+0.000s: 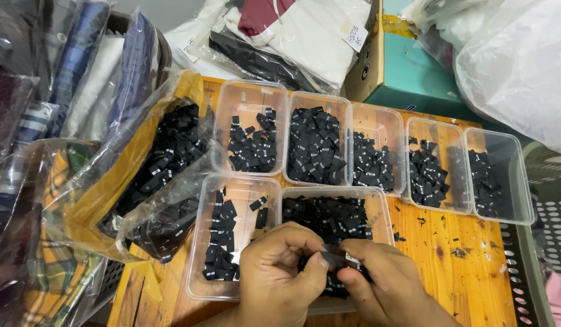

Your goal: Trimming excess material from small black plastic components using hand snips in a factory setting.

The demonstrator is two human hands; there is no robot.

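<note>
Wooden table [462, 266] – clear tubs [316, 142] of black labels – both hands [280, 272] [383, 281] pinching one label [338, 257]

Five clear tubs [377, 121] of black labels are sitting along the far side of the wooden table [456, 266]; bagged clothes [26, 157] are piling up left, a teal box [413, 66] is standing far right.

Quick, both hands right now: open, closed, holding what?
Left hand: closed, pinching a small black fabric label.
Right hand: closed, pinching the same label from the other side.
</note>
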